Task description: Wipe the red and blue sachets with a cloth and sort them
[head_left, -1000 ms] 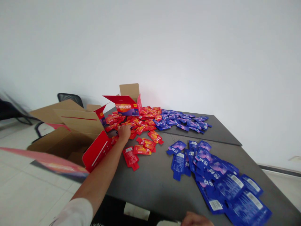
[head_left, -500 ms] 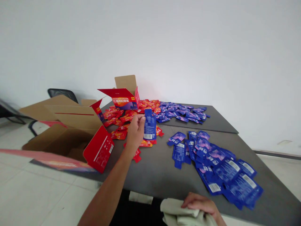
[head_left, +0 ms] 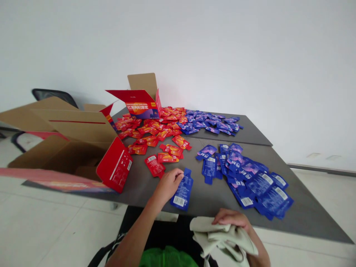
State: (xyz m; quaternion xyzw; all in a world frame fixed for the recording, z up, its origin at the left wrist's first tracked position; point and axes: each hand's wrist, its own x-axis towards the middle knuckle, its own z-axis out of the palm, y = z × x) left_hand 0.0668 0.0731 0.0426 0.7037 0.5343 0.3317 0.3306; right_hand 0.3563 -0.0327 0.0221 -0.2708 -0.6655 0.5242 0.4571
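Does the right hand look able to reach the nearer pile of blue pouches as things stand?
Probably yes: the nearer pile of blue pouches lies close to the right hand, and nothing stands between. However, that hand holds a pale cloth, which it may need to release first.

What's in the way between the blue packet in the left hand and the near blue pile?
Nothing I can see. Only dark table shows between the blue packet in the left hand and the near blue pile.

Dark chair [head_left: 55,94] (partly hidden), pale wall [head_left: 222,55]
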